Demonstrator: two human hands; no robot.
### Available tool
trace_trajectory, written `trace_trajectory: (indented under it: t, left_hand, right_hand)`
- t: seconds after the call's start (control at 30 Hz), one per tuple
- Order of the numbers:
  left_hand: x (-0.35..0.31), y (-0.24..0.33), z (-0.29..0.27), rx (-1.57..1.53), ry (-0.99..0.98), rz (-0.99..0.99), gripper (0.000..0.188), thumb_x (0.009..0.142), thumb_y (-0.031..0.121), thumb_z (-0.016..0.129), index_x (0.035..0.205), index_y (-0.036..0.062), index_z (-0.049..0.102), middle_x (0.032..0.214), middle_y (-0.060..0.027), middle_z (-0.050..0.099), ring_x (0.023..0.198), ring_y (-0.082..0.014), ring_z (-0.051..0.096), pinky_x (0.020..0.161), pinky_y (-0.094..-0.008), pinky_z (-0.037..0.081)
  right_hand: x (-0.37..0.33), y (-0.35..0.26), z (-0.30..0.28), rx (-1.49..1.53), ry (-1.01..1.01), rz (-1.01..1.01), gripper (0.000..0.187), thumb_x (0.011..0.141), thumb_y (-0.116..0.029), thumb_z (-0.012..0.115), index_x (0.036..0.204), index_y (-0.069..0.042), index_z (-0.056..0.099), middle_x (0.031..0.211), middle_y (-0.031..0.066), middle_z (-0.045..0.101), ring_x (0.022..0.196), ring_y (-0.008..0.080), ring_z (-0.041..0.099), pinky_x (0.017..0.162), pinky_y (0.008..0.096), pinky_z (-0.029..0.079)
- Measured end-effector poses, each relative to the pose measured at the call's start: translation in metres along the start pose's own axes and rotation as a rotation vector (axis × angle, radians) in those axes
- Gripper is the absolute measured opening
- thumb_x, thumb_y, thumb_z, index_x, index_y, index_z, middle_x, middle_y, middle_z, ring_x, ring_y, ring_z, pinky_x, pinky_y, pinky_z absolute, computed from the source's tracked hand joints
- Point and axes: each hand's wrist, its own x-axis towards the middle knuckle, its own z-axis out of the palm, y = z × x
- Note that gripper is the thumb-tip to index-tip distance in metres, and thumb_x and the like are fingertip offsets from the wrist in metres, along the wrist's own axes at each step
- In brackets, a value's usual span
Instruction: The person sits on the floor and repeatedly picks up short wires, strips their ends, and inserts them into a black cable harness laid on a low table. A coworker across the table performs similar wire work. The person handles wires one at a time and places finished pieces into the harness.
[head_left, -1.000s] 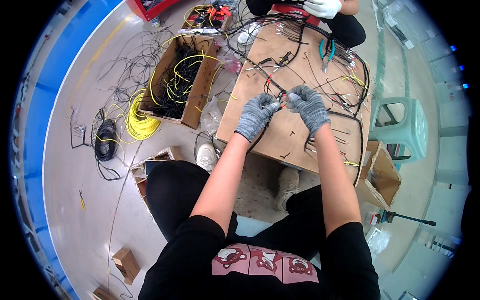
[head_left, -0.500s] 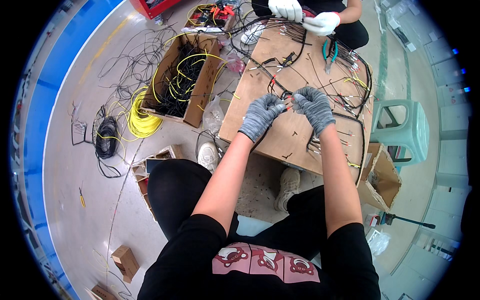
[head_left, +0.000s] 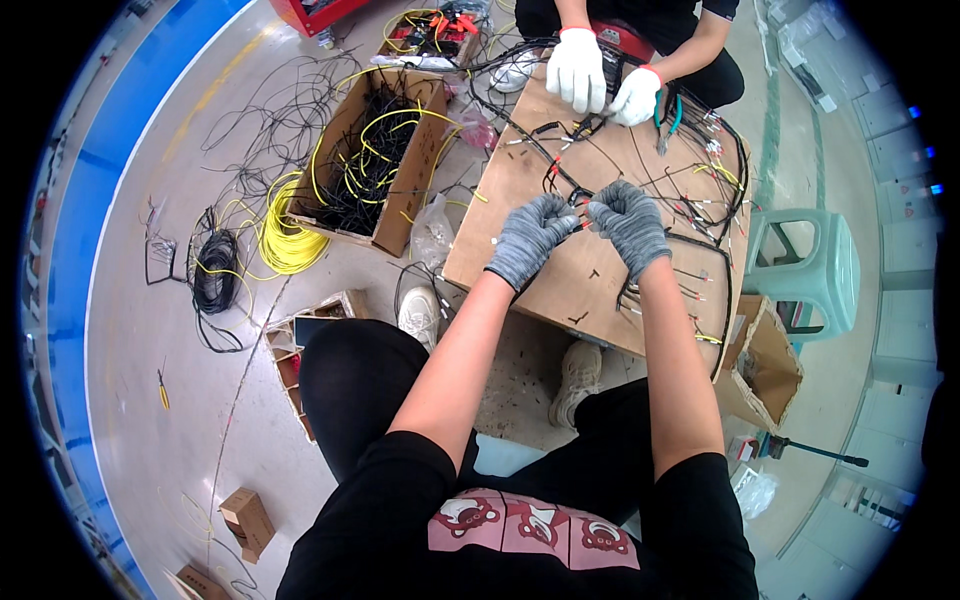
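Observation:
In a grey knit glove, my left hand (head_left: 533, 236) pinches thin black wires whose red tips (head_left: 586, 226) poke out between my hands. Facing it, my right hand (head_left: 630, 226), gloved alike, is closed on the same small ends; its fingers hide the exact grip. Both hands hover over a wooden board (head_left: 560, 290). Around them runs a black wire harness (head_left: 700, 240), its branches ending in red, white and yellow tips. Beyond, a co-worker's white-gloved left hand (head_left: 635, 97) and right hand (head_left: 576, 72) reach over the far part of the board, beside teal-handled pliers (head_left: 674, 118).
Left of the board stands a cardboard box (head_left: 400, 190) full of black wires, with a yellow wire coil (head_left: 285, 235) and a black coil (head_left: 214, 270) on the floor. At right are a green plastic stool (head_left: 825, 255) and an open carton (head_left: 770, 370). Below my hands are my knees.
The co-worker's hands have come down from the far edge onto the board, nearer the harness and pliers. My own hands keep nearly the same pinch and place; the view has shifted slightly.

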Motion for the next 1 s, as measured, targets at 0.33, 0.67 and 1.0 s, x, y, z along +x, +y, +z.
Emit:
trace_trajectory:
  t: [0.33, 0.67, 1.0]
  left_hand:
    - [0.003, -0.018, 0.006, 0.103, 0.078, 0.025, 0.021, 0.081, 0.018, 0.066, 0.09, 0.0001, 0.059, 0.07, -0.0042, 0.059, 0.062, -0.0081, 0.05, 0.059, -0.0242, 0.044]
    - [0.008, -0.042, -0.018, -0.126, 0.312, 0.097, 0.013, 0.087, 0.014, 0.059, 0.091, 0.0022, 0.06, 0.078, 0.0009, 0.058, 0.069, -0.0058, 0.05, 0.064, -0.0198, 0.043]
    - [-0.06, -0.017, -0.012, -0.586, 0.518, -0.147, 0.021, 0.092, 0.03, 0.049, 0.088, 0.0106, 0.058, 0.061, 0.0043, 0.048, 0.044, -0.0044, 0.038, 0.037, -0.0196, 0.029]
  right_hand:
    - [0.004, 0.004, 0.002, -0.117, -0.042, -0.009, 0.007, 0.078, -0.003, 0.062, 0.083, 0.002, 0.061, 0.069, 0.0088, 0.064, 0.059, 0.012, 0.058, 0.055, 0.0245, 0.047]
    - [-0.013, -0.017, -0.014, 0.062, 0.067, -0.022, 0.01, 0.086, -0.005, 0.052, 0.093, -0.001, 0.059, 0.079, 0.0067, 0.064, 0.063, 0.0102, 0.06, 0.057, 0.0232, 0.048]
    - [-0.051, -0.001, 0.02, -0.226, -0.116, -0.461, 0.012, 0.081, -0.006, 0.059, 0.093, -0.003, 0.062, 0.081, 0.0085, 0.064, 0.074, 0.0182, 0.06, 0.067, 0.0296, 0.048]
